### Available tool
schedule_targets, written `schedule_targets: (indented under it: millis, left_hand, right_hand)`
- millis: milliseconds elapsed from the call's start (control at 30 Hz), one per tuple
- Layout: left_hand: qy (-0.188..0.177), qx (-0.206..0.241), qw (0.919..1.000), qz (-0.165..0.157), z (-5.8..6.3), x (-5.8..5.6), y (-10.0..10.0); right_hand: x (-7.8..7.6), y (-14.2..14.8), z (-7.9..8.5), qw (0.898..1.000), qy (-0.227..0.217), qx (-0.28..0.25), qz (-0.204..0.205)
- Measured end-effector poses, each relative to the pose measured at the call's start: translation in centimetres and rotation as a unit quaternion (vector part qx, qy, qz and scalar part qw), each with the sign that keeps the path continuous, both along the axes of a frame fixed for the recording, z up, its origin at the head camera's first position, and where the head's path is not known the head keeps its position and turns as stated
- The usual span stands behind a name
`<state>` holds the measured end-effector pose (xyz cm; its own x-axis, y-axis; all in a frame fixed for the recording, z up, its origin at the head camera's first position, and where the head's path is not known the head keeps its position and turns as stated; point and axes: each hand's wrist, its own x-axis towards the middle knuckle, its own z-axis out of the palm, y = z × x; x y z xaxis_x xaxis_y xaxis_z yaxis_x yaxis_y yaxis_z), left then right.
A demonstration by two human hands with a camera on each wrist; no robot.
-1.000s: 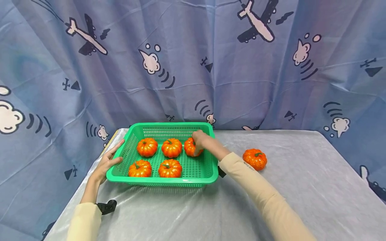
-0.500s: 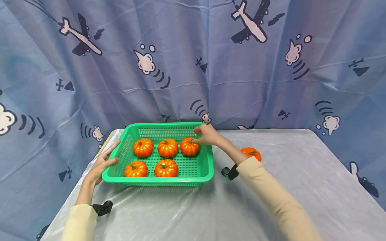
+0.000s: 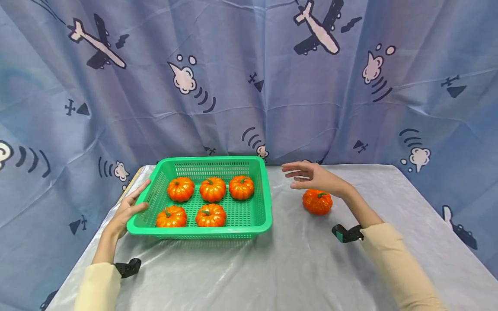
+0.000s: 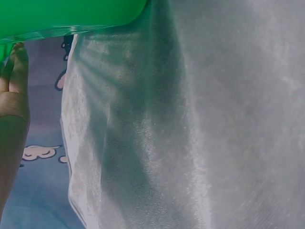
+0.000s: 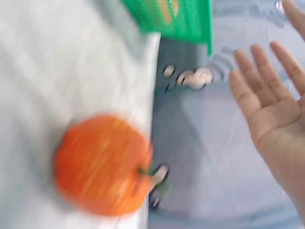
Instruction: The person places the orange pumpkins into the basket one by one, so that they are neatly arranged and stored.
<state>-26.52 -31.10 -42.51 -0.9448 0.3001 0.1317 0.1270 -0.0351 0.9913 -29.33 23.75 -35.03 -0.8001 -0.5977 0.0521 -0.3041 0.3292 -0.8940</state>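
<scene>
A green plastic basket (image 3: 202, 230) with slotted walls stands on the table, holding several shiny orange pumpkins (image 3: 211, 216) in two rows. My left hand (image 3: 126, 212) rests at its left rim, the fingers straight along the outside and the thumb reaching over the edge. In the left wrist view those fingers touch the underside of the rim. To the right of the basket my right hand (image 3: 320, 178) is in the air with spread fingers and holds nothing. Just below it in the head view, a single pumpkin (image 3: 317, 204) with a green stem lies on the table.
A silvery-white cloth covers the table (image 3: 241, 272). Behind it hangs a blue curtain (image 3: 225, 125) printed with planes and clouds. A black wrist device sits on each forearm, near the cream sleeves.
My right hand has let go of the pumpkin at the basket's back right and moved right, over toward the loose pumpkin. My left hand stays at the rim.
</scene>
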Motion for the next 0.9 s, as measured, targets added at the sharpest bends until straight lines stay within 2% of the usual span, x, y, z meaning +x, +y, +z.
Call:
schedule_targets:
  millis: [267, 500, 667, 900]
  left_hand:
    - [0.000, -0.007, 1.0000, 0.001, 0.2, 0.1, 0.1]
    - [0.001, -0.022, 0.9997, 0.008, 0.3, 0.0, 0.1]
    - [0.001, -0.013, 0.9999, 0.001, 0.0, 0.2, 0.0]
    - [0.006, -0.006, 1.0000, 0.002, -0.1, 0.0, 0.0]
  right_hand:
    - [2.8, 7.8, -2.0, 0.996, -0.026, -0.078, 0.020]
    - [4.3, 14.0, -4.0, 0.992, -0.055, -0.106, 0.028]
    - [4.6, 16.3, -5.7, 0.989, -0.087, -0.114, 0.023]
    - [4.0, 17.6, -7.2, 0.985, -0.115, -0.127, 0.024]
